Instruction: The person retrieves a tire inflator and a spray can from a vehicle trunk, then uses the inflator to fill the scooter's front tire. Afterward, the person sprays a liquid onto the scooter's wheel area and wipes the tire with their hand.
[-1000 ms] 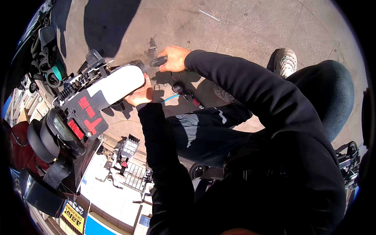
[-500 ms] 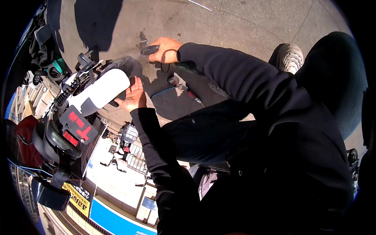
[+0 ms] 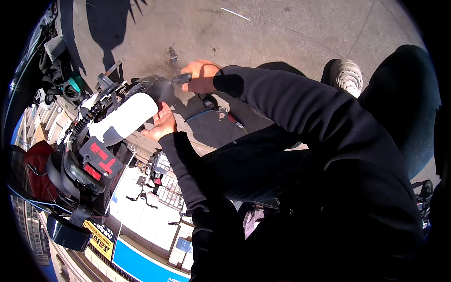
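Note:
My right hand (image 3: pixel 203 75) is closed around a small dark tool (image 3: pixel 182 78) with a blunt end, held above the ground and pointed at the tire (image 3: pixel 154 85) of a scooter lying tipped over at the left. I cannot make out the tool's exact kind. Pale haze hangs between its tip and the tire. Palm up with fingers stretched, my left hand (image 3: pixel 162 123) is open beside the rounded end of a white scooter part (image 3: pixel 129 115); whether the fingertips touch it is hard to tell. A red-handled tool (image 3: pixel 234 120) lies on the ground nearer my knee.
By the red-handled tool are a round black gauge-like thing (image 3: pixel 210 101) and a thin blue strip (image 3: pixel 197 115). The scooter's tail light (image 3: pixel 84 174) and a dark plate (image 3: pixel 99 156) face me. Loose black parts (image 3: pixel 58 75) lie at the far left. A white stick (image 3: pixel 236 14) lies farther off.
My right hand has come nearer with the dark tool, its tip now closer to the tire. My left hand keeps its place beside the white part. The whole view has shifted slightly.

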